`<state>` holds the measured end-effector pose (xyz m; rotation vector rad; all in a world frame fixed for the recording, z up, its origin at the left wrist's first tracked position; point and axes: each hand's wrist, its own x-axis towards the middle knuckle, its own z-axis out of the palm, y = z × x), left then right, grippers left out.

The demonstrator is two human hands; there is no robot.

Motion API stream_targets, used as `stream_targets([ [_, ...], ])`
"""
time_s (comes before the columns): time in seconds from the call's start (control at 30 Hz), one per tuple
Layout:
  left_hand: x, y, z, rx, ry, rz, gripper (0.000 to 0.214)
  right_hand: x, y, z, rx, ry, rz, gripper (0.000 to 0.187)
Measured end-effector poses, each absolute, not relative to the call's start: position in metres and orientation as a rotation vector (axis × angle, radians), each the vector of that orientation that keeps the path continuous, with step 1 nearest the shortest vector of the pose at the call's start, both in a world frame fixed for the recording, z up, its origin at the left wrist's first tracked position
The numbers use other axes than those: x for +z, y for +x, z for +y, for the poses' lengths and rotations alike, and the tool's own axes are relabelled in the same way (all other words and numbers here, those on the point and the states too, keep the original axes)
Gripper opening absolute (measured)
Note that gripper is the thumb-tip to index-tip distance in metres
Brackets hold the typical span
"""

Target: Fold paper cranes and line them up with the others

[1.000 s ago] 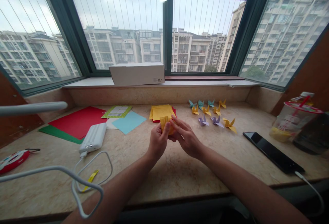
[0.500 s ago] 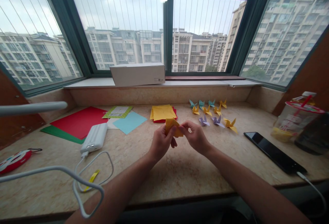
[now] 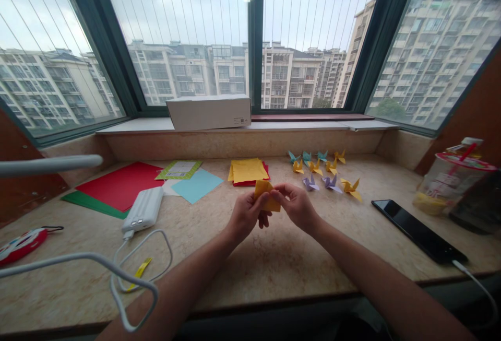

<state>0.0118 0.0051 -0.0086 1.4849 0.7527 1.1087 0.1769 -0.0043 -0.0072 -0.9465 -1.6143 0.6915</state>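
Observation:
A partly folded piece of yellow paper (image 3: 266, 195) is held above the marble counter (image 3: 274, 257), in the middle of the view. My left hand (image 3: 246, 215) pinches its left side with thumb and fingers. My right hand (image 3: 298, 206) pinches its right edge, fingers curled. Just behind lies a stack of yellow paper squares (image 3: 247, 170) on a red sheet. Several small folded paper cranes (image 3: 321, 170), in yellow, teal and purple, stand to the right of the stack.
A white power bank (image 3: 143, 209) with a looping white cable (image 3: 133, 257) lies at left, beside red (image 3: 121, 184), green and light blue sheets (image 3: 196, 185). A black phone (image 3: 418, 231) and a plastic cup (image 3: 450, 181) sit at right. A white box (image 3: 209, 112) rests on the window sill.
My hands have lifted and turned the yellow paper; my right hand went from flat fingers over it to a pinch on its right edge. Between the last two frames almost nothing moved.

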Motion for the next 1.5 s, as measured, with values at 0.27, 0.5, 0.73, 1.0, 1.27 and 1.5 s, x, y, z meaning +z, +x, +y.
stream_targets([
  [0.27, -0.01, 0.012, 0.008, 1.117, 1.451, 0.786, 0.047, -0.005, 0.182, -0.005, 0.459, -0.954, -1.699, 0.029],
  [0.5, -0.005, 0.011, 0.004, 1.112, 1.496, 0.786, 0.048, -0.002, 0.182, -0.006, 0.434, -0.883, -1.789, 0.044],
  [0.73, -0.005, 0.012, 0.003, 1.11, 1.475, 0.82, 0.045, -0.005, 0.183, -0.003, 0.429, -0.947, -1.692, 0.036],
  [1.0, 0.002, 0.005, 0.005, 1.104, 1.384, 0.825, 0.044, 0.005, 0.197, -0.009, -0.146, -0.775, -2.214, 0.054],
  [1.27, -0.003, 0.007, 0.005, 0.95, 1.428, 0.846, 0.057, -0.001, 0.201, 0.002, -0.041, -0.813, -2.177, 0.024],
  [1.5, 0.0, 0.002, 0.006, 1.315, 1.819, 1.005, 0.039, -0.011, 0.197, 0.007, 0.438, -0.942, -1.871, 0.024],
])
